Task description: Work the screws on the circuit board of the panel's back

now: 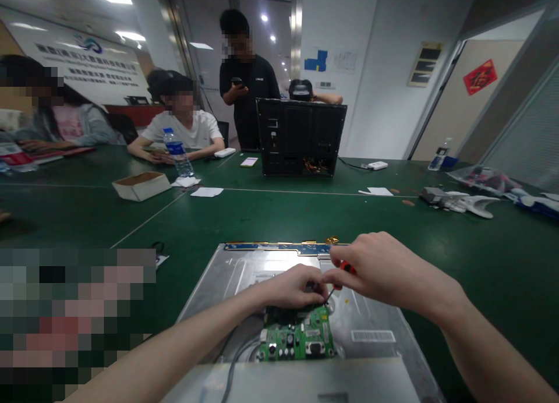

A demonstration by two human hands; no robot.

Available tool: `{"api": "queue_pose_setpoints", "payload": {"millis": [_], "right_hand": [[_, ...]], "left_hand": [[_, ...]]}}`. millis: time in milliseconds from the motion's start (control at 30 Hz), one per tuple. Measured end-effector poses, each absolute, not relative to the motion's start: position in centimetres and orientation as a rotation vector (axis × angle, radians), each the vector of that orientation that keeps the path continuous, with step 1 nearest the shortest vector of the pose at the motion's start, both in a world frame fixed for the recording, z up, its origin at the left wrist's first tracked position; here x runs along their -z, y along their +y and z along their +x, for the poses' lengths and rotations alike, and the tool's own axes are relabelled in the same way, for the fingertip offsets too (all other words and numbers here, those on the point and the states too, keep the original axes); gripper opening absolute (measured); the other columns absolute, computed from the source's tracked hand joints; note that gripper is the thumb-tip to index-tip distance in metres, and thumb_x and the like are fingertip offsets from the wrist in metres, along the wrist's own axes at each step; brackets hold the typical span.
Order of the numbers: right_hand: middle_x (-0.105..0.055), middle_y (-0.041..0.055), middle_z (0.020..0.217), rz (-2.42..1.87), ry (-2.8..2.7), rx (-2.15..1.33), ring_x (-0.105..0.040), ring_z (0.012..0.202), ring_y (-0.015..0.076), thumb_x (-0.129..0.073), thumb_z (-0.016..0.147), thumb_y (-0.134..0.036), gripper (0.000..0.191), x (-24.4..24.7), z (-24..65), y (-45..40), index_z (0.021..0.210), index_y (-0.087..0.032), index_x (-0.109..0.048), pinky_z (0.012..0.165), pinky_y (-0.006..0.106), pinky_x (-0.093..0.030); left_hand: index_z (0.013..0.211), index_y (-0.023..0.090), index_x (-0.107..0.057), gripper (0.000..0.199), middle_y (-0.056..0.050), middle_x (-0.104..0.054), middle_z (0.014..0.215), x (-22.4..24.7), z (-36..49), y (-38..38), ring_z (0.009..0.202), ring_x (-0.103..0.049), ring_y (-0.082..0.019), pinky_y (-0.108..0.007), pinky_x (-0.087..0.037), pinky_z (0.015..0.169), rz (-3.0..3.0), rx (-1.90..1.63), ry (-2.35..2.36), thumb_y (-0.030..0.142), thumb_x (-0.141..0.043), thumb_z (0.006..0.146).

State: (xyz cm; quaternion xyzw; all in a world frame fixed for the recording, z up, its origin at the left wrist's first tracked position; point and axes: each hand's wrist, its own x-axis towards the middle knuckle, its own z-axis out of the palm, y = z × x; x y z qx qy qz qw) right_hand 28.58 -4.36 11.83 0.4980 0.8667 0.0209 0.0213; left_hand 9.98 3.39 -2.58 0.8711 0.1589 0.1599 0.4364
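A green circuit board (pixel 299 336) lies on the silvery metal back of a flat display panel (pixel 375 315), in the lower middle of the head view. My right hand (pixel 371 263) is closed around a screwdriver (pixel 348 267) with a red and black handle. Its thin shaft slants down to the board's upper right corner. Beside that tip, my left hand (pixel 294 286) is closed, fingertips pinched together at the board's far edge; whatever they hold is hidden. Along the panel's far edge runs a narrow blue circuit strip (pixel 266 247).
Grey cables (pixel 236 362) run over the panel, left of the board. Across the green table (pixel 244 214) stand a black monitor casing (pixel 301 138), a water bottle (pixel 177 152) and a white box (pixel 142 187). Plastic scraps (pixel 456 200) lie at right. Several people are around the far side.
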Motion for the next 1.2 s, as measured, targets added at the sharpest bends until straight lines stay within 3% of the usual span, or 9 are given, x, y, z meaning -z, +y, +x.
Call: {"api": "queue_pose_setpoints", "payload": {"millis": [200,300,467,567,733,967,1067,1200], "right_hand": [[-0.072,0.0042,0.083,1.452,2.794,0.037,-0.065,0.067,0.0193,-0.061,0.092,-0.026,0.007,-11.9,29.1,-4.7,0.095,-0.019,-0.061,0.054,0.027,-0.029],[-0.073,0.0036,0.09,1.412,2.856,0.168,-0.067,0.075,0.0201,-0.067,0.088,-0.027,0.015,-12.0,29.5,-4.9,0.099,-0.02,-0.059,0.056,0.027,-0.033],[-0.075,0.0057,0.081,1.511,2.783,0.099,-0.07,0.071,0.0239,-0.063,0.093,-0.051,0.031,-12.1,29.1,-4.7,0.101,-0.021,-0.065,0.055,0.029,-0.033],[-0.074,0.0068,0.078,1.537,2.732,0.008,-0.069,0.068,0.0243,-0.055,0.099,-0.042,0.025,-12.0,28.8,-4.6,0.096,-0.021,-0.068,0.053,0.03,-0.029],[-0.074,0.0062,0.085,1.511,2.764,0.063,-0.069,0.073,0.0224,-0.062,0.09,-0.024,0.009,-12.1,29.2,-4.9,0.098,-0.019,-0.064,0.056,0.029,-0.032],[-0.075,0.0054,0.085,1.574,2.732,0.098,-0.071,0.075,0.0258,-0.075,0.084,-0.041,0.033,-12.0,29.4,-5.0,0.107,-0.02,-0.063,0.057,0.029,-0.039],[-0.075,0.0063,0.08,1.598,2.681,-0.031,-0.071,0.071,0.0261,-0.065,0.094,-0.044,0.027,-12.0,28.8,-4.8,0.106,-0.02,-0.065,0.055,0.029,-0.036],[-0.074,0.0064,0.081,1.533,2.703,-0.046,-0.07,0.07,0.0243,-0.056,0.099,-0.034,0.018,-12.0,28.6,-4.7,0.104,-0.019,-0.064,0.054,0.029,-0.032]], "left_hand": [[0.087,0.014,-0.072,0.009,-0.002,-0.069,0.081,2.8,10.0,3.5,0.076,-0.062,-0.017,-0.023,-0.044,0.07,2.213,-0.396,0.405,0.01,-0.066,0.082],[0.085,0.015,-0.072,0.007,0.0,-0.068,0.077,2.7,10.0,3.5,0.073,-0.061,-0.016,-0.023,-0.043,0.068,2.216,-0.395,0.401,0.013,-0.066,0.084],[0.085,0.015,-0.072,0.008,0.0,-0.069,0.079,2.9,10.0,3.7,0.074,-0.061,-0.017,-0.023,-0.044,0.068,2.203,-0.382,0.408,0.017,-0.064,0.086],[0.093,0.015,-0.073,0.013,-0.002,-0.072,0.09,3.0,10.0,3.6,0.082,-0.064,-0.018,-0.025,-0.048,0.075,2.151,-0.396,0.376,0.012,-0.062,0.085],[0.094,0.016,-0.073,0.012,-0.003,-0.072,0.088,3.0,9.9,3.7,0.081,-0.064,-0.019,-0.026,-0.048,0.074,2.194,-0.378,0.419,0.016,-0.065,0.085],[0.086,0.015,-0.072,0.008,-0.001,-0.067,0.078,2.5,9.9,3.3,0.074,-0.06,-0.017,-0.023,-0.044,0.066,2.213,-0.393,0.43,0.02,-0.066,0.087],[0.089,0.015,-0.071,0.008,-0.002,-0.07,0.083,2.4,9.9,3.1,0.077,-0.062,-0.017,-0.024,-0.047,0.071,2.164,-0.396,0.422,0.015,-0.064,0.085],[0.09,0.016,-0.072,0.011,-0.002,-0.071,0.085,2.7,9.9,3.2,0.079,-0.064,-0.018,-0.024,-0.048,0.072,2.152,-0.385,0.428,0.013,-0.064,0.084]]}}
